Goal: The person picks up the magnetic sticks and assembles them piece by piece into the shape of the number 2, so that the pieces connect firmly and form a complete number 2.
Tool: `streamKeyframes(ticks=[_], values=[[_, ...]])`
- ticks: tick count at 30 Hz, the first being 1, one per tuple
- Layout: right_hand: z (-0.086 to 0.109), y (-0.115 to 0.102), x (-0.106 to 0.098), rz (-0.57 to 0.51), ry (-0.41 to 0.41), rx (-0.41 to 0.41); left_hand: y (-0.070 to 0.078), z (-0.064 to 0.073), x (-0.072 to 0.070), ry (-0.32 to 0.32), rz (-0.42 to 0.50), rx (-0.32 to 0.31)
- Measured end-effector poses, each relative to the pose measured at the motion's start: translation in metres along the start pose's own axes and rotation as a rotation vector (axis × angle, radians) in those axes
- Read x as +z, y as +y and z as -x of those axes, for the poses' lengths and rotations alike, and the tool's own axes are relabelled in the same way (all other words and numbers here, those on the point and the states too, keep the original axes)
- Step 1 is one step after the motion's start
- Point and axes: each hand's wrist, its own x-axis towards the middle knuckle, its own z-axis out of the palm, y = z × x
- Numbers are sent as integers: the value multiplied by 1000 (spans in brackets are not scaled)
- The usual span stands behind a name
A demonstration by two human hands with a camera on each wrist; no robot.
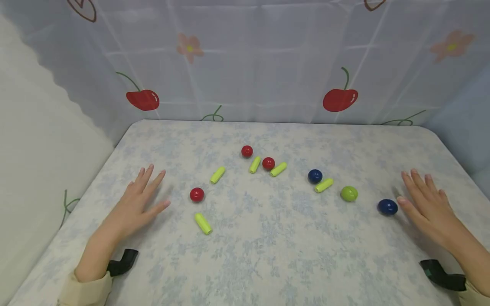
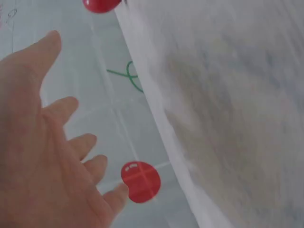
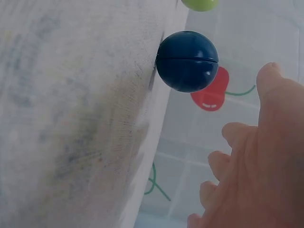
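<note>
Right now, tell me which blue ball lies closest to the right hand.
The blue ball just beside the right hand's thumb; the other blue ball sits farther off, past the green ball.

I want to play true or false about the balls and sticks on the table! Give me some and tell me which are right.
1. Three red balls lie on the table. True.
2. The right hand holds a blue ball. False: the hand is open beside that ball, holding nothing.
3. There is one green ball. True.
4. The left hand grips a yellow-green stick. False: it lies flat and open, apart from the stick.
5. All the balls are red. False: two are blue, one green.
</note>
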Motion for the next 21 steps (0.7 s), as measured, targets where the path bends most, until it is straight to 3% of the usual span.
streamKeyframes(ticks=[5, 10, 14, 18, 21], values=[[0, -1, 0, -14, -9, 10, 18, -5, 1, 4, 131, 49], [-1, -2, 1, -60, -25, 3, 38, -9, 10, 62, 304, 216], [0, -4, 0, -171, -80, 6, 48, -12, 18, -22, 432, 305], [1, -10, 0, -260, -142, 53, 52, -13, 25, -120, 456, 301], [0, -13, 2, -258, -154, 70, 54, -14, 29, -188, 462, 276]])
